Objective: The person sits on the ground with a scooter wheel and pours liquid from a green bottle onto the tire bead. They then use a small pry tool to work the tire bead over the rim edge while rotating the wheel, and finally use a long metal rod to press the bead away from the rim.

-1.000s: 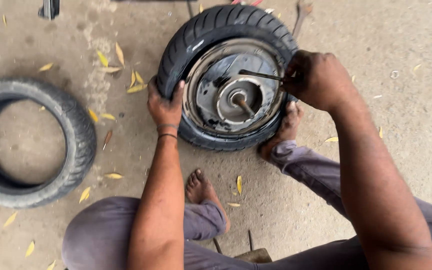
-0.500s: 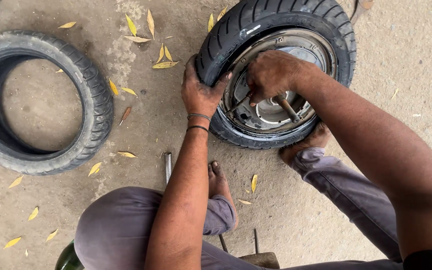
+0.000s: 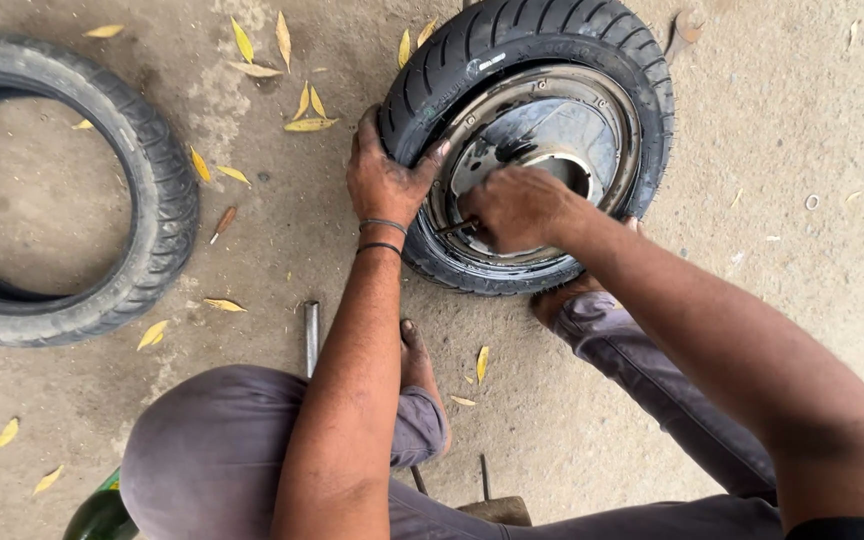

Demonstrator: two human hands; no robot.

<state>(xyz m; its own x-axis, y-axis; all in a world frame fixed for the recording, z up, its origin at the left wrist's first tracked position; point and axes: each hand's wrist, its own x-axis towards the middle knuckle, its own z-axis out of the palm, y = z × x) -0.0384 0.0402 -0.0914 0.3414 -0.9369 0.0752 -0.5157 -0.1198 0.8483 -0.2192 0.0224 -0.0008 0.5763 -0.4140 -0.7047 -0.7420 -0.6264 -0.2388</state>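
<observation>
Gripping upright wheel, hub facing up, hands

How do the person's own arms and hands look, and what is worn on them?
Both forearms are bare, with no sleeves and no gloves. The left hand has two thin dark bands around the wrist. The right hand shows no ring, band or watch. Both hands look smudged with dark grime.

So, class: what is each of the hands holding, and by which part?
The left hand grips the wheel's tyre at its left sidewall. The right hand presses at the metal rim; whether it holds a tool cannot be told.
</observation>
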